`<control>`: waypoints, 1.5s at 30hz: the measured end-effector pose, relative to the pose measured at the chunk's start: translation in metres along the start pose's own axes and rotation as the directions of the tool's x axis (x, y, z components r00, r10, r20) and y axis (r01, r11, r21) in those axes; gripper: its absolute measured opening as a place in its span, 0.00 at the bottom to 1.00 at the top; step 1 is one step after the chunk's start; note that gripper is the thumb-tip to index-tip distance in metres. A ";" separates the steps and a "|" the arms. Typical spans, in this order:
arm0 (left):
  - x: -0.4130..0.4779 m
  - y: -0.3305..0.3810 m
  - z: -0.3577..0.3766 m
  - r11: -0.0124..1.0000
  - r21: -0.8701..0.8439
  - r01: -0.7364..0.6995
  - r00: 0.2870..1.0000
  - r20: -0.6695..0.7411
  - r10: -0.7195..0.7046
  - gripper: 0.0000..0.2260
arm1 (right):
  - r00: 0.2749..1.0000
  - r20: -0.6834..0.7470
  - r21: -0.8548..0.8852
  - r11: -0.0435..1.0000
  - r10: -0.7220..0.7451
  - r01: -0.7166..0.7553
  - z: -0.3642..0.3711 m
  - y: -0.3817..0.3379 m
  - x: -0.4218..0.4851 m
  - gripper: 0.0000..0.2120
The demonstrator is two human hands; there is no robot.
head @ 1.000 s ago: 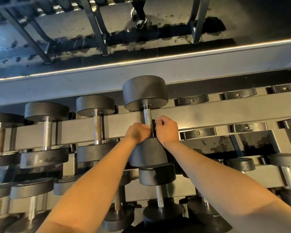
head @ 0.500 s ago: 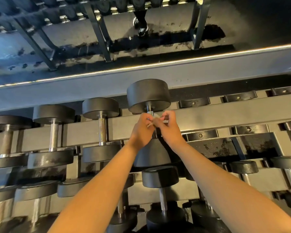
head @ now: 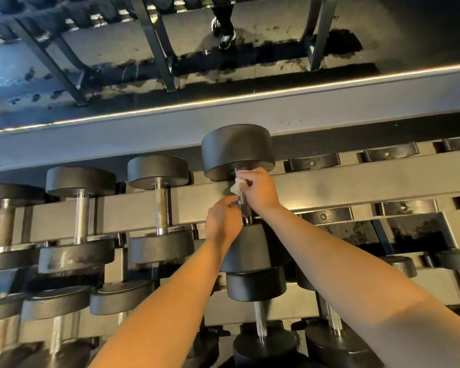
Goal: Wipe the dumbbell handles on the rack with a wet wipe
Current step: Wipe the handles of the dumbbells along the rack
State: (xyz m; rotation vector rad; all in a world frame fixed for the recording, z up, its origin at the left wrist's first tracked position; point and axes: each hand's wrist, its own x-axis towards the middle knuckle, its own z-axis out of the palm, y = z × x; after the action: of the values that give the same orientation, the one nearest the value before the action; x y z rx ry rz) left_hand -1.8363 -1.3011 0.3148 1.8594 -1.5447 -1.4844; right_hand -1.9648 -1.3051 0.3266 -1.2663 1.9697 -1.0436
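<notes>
Top tier of the rack — the largest dumbbell is sitting in its cradle with the handle running away from the viewer, far head toward the mirror, near head just under the wrists. That orientation is leaving the bare steel between the two heads open to both hands from the front.

The right hand is reaching over the far end of the handle, fingers curled and pinching a crumpled wet wipe against the steel just below the far head. Judging by the grip, the wipe is being bunched so it presses on the knurling rather than sliding flat.

The left hand is sitting lower, beside the near part of the handle, fingers curled toward it and touching or nearly touching — whether it is actually gripping the bar or holding a tail of the wipe, I cannot tell. It is probably steadying the weight.

Cradles as holders: those to the left are each carrying a smaller dumbbell; the brackets to the right are showing bare. Lower tiers are holding more dumbbells, partly hidden by the forearms.

A mirror behind is reflecting rack legs and somebody's shoes.
</notes>
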 end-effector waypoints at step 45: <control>-0.017 0.014 -0.008 0.971 -0.237 -0.031 0.999 -0.033 0.024 0.15 | 0.791 0.190 0.527 0.619 0.582 -0.582 -0.006 -0.004 0.020 0.10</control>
State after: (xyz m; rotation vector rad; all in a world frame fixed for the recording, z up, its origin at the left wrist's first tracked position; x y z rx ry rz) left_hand -1.8355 -1.2945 0.3375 1.7078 -1.3087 -1.5463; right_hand -1.9759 -1.3230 0.3320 -0.2504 1.6800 -1.1368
